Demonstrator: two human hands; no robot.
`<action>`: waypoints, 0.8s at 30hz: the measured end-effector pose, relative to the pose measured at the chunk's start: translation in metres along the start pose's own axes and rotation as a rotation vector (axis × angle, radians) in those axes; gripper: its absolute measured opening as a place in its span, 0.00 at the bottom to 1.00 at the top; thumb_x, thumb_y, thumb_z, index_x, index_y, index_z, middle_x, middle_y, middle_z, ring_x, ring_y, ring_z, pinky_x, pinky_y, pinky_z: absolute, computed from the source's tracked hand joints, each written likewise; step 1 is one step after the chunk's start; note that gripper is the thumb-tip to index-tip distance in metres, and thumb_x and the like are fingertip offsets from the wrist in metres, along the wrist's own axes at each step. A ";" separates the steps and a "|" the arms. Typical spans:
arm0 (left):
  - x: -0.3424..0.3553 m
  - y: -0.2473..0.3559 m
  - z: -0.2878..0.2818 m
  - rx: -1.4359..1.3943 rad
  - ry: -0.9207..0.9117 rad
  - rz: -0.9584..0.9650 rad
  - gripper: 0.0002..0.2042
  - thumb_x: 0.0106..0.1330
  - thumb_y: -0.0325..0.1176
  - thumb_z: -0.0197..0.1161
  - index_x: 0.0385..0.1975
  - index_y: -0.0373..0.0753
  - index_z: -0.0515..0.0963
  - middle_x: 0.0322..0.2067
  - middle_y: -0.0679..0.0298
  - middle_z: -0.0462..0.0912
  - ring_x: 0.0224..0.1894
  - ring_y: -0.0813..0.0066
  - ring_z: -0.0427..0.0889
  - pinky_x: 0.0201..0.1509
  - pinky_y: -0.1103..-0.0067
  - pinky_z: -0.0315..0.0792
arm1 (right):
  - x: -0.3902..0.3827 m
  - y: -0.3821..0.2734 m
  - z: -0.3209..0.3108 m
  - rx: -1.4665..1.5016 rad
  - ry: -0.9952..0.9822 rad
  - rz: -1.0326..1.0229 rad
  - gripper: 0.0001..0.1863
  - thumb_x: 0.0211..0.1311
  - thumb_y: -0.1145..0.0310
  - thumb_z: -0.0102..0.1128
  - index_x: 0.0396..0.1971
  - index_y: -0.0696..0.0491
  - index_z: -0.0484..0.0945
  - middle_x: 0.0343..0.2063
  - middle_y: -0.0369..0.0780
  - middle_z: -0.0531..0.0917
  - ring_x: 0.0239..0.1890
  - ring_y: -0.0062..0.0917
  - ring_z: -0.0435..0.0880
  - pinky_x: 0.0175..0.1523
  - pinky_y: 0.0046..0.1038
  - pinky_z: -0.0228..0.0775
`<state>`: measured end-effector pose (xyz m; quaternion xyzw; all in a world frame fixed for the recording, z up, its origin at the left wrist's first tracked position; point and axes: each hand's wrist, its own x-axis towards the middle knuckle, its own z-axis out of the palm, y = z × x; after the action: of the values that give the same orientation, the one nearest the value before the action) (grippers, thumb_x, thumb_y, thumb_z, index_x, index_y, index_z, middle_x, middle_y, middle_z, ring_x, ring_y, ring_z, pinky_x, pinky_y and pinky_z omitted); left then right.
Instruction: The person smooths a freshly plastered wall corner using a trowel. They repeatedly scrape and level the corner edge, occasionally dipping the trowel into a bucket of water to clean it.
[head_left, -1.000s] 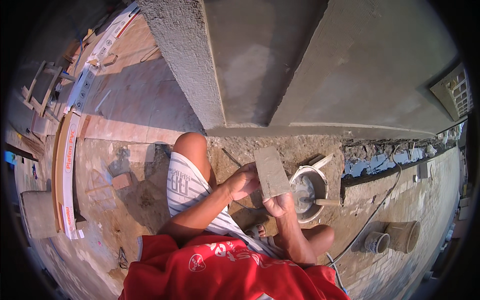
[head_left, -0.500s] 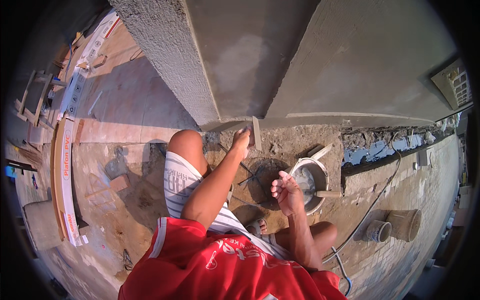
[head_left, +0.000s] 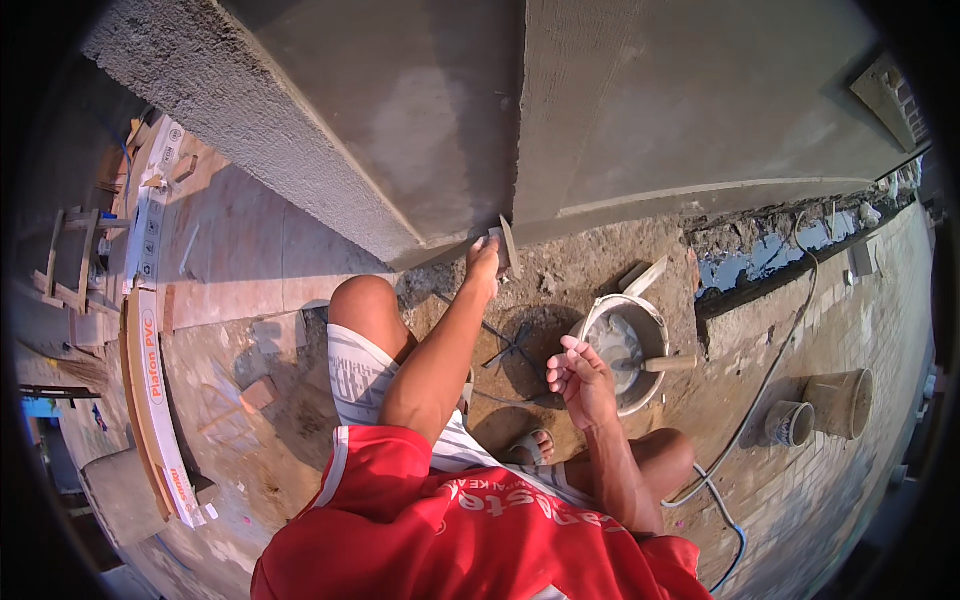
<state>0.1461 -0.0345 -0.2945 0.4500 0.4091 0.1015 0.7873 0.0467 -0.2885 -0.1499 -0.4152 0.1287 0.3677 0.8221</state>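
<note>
My left hand (head_left: 483, 257) grips a small flat grey cement-coated board (head_left: 505, 247) on edge at the foot of the grey plastered wall (head_left: 640, 100), where a recessed panel meets the right section. My right hand (head_left: 582, 375) is raised beside a round bucket (head_left: 621, 397) of grey wet mix, with fingers loosely bent and apart, holding nothing. A wooden handle (head_left: 668, 363) sticks out over the bucket's right rim, and a light board (head_left: 643, 278) lies just behind it. My knees, striped shorts and sandal frame the work spot.
A broken, rubble-edged trench (head_left: 740, 262) runs rightward along the wall. A hose (head_left: 752, 410) crosses the right ground near two containers (head_left: 838, 403) (head_left: 790, 423). Long cardboard boxes (head_left: 152, 370) lie at the left, with a wooden rack (head_left: 75, 260) beyond.
A second ago both hands held the board in front of me. My left hand has since carried it forward to the wall's foot; my right hand has let go. The view has turned.
</note>
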 end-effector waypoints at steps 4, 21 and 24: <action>0.002 -0.004 -0.002 0.052 0.008 0.054 0.18 0.73 0.39 0.53 0.58 0.37 0.68 0.51 0.62 0.77 0.50 0.71 0.76 0.49 0.67 0.72 | -0.004 -0.003 0.005 -0.013 0.004 -0.004 0.12 0.70 0.73 0.46 0.51 0.58 0.69 0.31 0.43 0.82 0.27 0.23 0.82 0.29 0.22 0.74; 0.009 -0.004 0.002 0.113 0.032 0.011 0.26 0.73 0.40 0.53 0.66 0.35 0.57 0.63 0.58 0.68 0.63 0.68 0.67 0.61 0.71 0.66 | -0.013 -0.020 0.008 0.066 -0.015 -0.041 0.13 0.70 0.73 0.48 0.51 0.57 0.69 0.31 0.43 0.82 0.27 0.23 0.81 0.29 0.22 0.73; 0.013 -0.006 0.000 0.138 0.069 0.052 0.24 0.73 0.40 0.53 0.64 0.37 0.60 0.60 0.61 0.71 0.58 0.69 0.72 0.56 0.69 0.70 | -0.015 -0.023 0.009 0.077 -0.018 -0.052 0.13 0.69 0.72 0.50 0.51 0.57 0.70 0.31 0.43 0.82 0.27 0.24 0.81 0.29 0.22 0.73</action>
<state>0.1529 -0.0315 -0.3064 0.5098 0.4302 0.1088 0.7370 0.0520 -0.2977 -0.1229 -0.3831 0.1248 0.3448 0.8478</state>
